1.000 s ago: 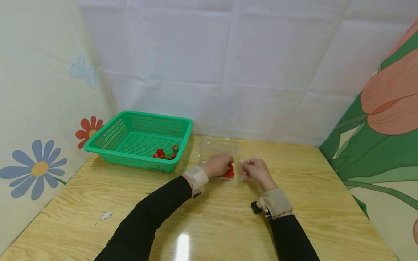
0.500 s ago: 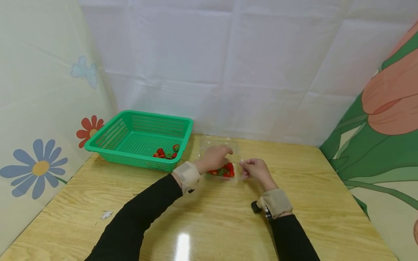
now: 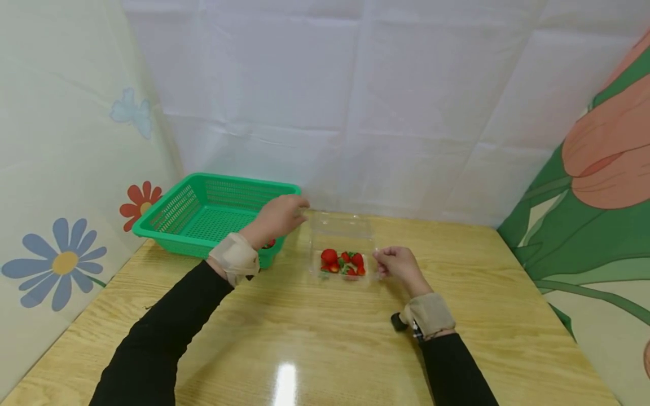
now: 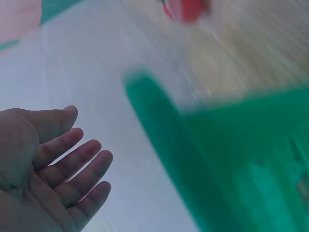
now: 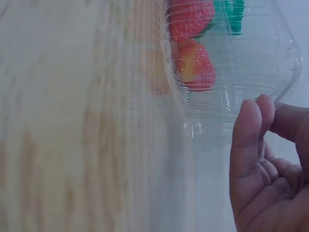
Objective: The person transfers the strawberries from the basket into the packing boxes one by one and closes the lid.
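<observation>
My left hand hovers over the right rim of a green plastic basket; in the left wrist view its fingers are loosely extended with nothing in them. Part of a strawberry shows in the basket below the forearm; the hand hides the others. To the right stands a clear plastic clamshell box with its lid raised at the back. Several red strawberries with green leaves lie inside. My right hand pinches the box's right rim between thumb and fingertips, plainly seen in the right wrist view.
Everything stands on a wooden table. A white cloth hangs behind it, with flower-printed sheets at both sides. A small white scrap or worn patch seen earlier on the table is now covered by the left sleeve.
My left hand has let go of a strawberry in the clear box and moved left to the green basket. The strawberries in the box are now uncovered. The right hand stays put.
</observation>
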Demonstrator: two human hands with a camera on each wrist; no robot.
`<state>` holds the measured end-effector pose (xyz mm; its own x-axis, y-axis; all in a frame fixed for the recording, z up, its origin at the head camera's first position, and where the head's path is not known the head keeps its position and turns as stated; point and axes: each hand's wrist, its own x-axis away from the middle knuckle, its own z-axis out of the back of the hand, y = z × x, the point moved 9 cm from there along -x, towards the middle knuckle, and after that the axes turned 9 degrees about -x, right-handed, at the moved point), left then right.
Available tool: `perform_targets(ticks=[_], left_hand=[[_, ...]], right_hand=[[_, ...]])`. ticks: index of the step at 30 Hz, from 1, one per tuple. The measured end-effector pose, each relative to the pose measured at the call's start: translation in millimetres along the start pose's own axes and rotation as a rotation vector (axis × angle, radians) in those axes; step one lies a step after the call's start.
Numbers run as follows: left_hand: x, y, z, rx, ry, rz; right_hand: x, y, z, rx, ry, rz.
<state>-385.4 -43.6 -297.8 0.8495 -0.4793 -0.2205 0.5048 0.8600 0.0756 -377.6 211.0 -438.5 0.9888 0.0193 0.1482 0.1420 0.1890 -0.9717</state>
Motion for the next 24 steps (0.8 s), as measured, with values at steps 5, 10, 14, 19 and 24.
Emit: perform_targets(ticks=[5, 10, 14, 19, 24], left_hand=[[20.1, -49.4, 6.9, 0.035, -0.013, 0.109], [38.3, -82.3, 1.9, 0.044, -0.064, 0.183], [47.4, -100.8, -6.6, 0.038, -0.101, 0.221], [58.7, -120.1, -17.1, 0.027, -0.150, 0.244], [66.8, -133.9, -26.4, 0.030, -0.214, 0.250]], right_hand=[[0.4, 0.2, -0.3, 0.012, -0.003, -0.002], [1.9, -1.4, 1.0, 0.013, -0.007, 0.001], [2.2, -0.4, 2.0, 0.012, -0.001, -0.010], [1.6, 1.6, 1.4, 0.013, -0.005, -0.017], [-0.1, 1.7, 1.5, 0.007, -0.005, -0.006]])
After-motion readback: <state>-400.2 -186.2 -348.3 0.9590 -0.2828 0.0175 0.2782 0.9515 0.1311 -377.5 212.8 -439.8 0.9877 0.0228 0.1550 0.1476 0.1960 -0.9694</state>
